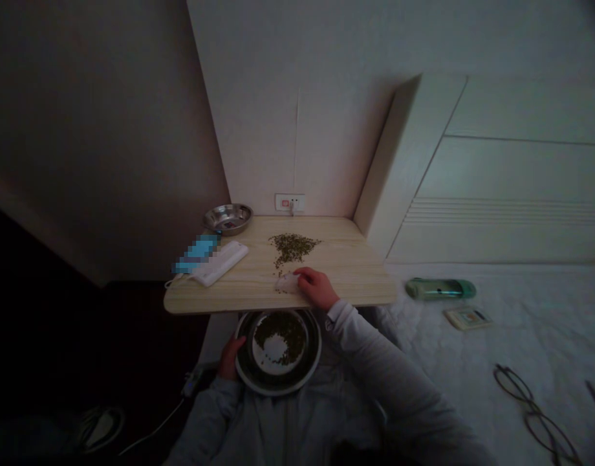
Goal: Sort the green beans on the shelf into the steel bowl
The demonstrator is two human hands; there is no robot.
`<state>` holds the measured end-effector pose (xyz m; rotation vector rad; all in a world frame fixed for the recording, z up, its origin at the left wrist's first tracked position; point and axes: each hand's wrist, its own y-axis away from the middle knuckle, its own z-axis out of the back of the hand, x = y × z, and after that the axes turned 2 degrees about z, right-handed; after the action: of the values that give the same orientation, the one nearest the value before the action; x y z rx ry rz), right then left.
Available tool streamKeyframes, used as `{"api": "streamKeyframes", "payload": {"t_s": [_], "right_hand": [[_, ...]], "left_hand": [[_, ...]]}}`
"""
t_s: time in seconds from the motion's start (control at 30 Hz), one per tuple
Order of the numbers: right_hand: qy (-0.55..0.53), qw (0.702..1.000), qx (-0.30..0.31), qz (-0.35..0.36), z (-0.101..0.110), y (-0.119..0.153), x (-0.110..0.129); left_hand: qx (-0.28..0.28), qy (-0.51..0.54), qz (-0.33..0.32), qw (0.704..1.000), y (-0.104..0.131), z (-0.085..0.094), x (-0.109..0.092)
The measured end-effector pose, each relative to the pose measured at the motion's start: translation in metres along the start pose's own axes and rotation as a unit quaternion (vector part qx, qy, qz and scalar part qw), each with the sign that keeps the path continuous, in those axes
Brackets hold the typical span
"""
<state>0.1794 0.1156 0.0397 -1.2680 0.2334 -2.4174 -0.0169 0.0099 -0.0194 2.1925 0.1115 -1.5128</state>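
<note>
On the light wooden table (pixel 346 259) lies a loose pile of small green-brown bits (pixel 293 247). My right hand (pixel 317 288) is over the table's front edge, its fingers closed on a whitish, see-through piece (pixel 288 283) that touches the tabletop, with a few bits around it. Below the edge, my left hand (pixel 230 357) grips the left rim of a round bowl (pixel 279 391) on my lap. Inside that bowl is a smaller pale dish (pixel 274 348) with more of the bits spread around its floor.
A steel bowl (pixel 228 219) stands at the table's back left, near a blue-screened phone (pixel 196 254) and a white power bank or strip (pixel 221 263). On the bed at right lie a green bottle (pixel 440 288), a small packet (pixel 468 318) and a looped cord (pixel 533 411).
</note>
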Motion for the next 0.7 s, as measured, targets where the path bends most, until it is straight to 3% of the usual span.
{"api": "streamKeyframes", "payload": {"t_s": [0.23,0.7], "right_hand": [[0.001,1.000,-0.015,-0.001,-0.0008,-0.0005,-0.0018],[-0.010,0.999,-0.041,-0.019,-0.0062,0.0059,0.0065]], "left_hand": [[-0.007,-0.004,-0.002,1.000,-0.0068,0.0044,0.0063],[-0.008,0.001,0.014,1.000,0.0012,0.0027,0.0008]]}}
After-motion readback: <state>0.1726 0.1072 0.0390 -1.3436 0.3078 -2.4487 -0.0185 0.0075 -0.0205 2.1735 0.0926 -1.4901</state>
